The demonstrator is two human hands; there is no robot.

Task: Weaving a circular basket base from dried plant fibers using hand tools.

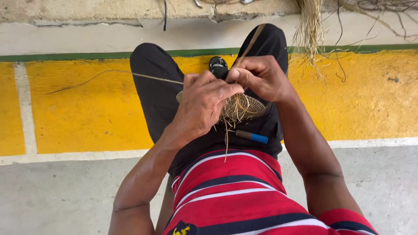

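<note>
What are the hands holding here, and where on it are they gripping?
Both hands grip a small round woven fibre disc at its near-left edge. The left hand covers that rim; the right hand pinches a loose strand there.

A blue-handled tool (251,137) lies on the lap; beyond it, a shoe (218,66) and loose straw (310,30).

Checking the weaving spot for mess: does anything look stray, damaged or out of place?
Nothing looks damaged. Loose fibre ends hang from the small woven disc that the left hand and right hand hold. A blue-handled tool lies loose on the lap, and dry fibres lie scattered by the wall.
</note>
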